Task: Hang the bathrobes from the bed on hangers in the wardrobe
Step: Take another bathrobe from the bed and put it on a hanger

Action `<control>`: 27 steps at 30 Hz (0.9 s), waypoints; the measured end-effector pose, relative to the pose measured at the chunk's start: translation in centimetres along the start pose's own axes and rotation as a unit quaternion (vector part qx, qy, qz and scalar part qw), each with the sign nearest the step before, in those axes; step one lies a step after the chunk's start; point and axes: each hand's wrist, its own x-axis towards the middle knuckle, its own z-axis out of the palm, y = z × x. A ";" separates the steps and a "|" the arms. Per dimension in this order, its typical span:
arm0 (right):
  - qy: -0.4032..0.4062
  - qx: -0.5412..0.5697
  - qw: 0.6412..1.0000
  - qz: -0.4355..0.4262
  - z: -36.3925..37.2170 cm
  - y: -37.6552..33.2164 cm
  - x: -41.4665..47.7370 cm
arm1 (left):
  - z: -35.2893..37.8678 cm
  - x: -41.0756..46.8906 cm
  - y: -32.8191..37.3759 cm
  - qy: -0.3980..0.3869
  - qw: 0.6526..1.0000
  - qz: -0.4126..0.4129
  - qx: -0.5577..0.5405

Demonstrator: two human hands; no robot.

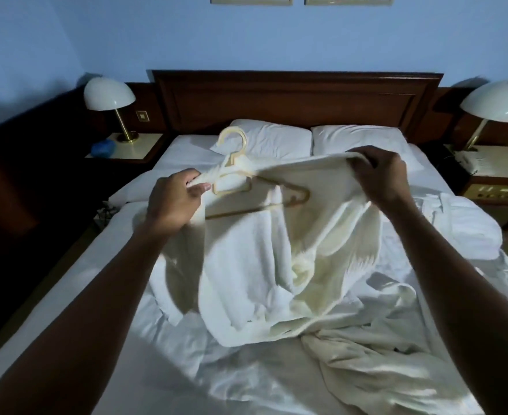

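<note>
I hold a white bathrobe (270, 259) up over the bed (66, 310), stretched between both hands. My left hand (174, 202) grips one end of the robe's top edge together with cream plastic hangers (234, 163), whose hooks stick up above the cloth. My right hand (378, 175) grips the other end of that edge, fingers curled over the fabric. The robe's lower part hangs down and bunches on the sheet. A second white garment (456, 223) lies crumpled at the bed's right side. The wardrobe is not in view.
Two pillows (276, 139) lean against a dark wooden headboard (297, 97). White dome lamps stand on both bedside tables, the left lamp (108, 94) and the right lamp (498, 103). A blue object (102, 148) lies on the left table. Rumpled bedding (381, 369) fills the near right.
</note>
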 end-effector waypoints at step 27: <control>0.119 -0.102 0.945 -0.288 -5.2 -28.0 12.1 | -19.6 10.9 5.2 0.256 0.942 0.083 -0.203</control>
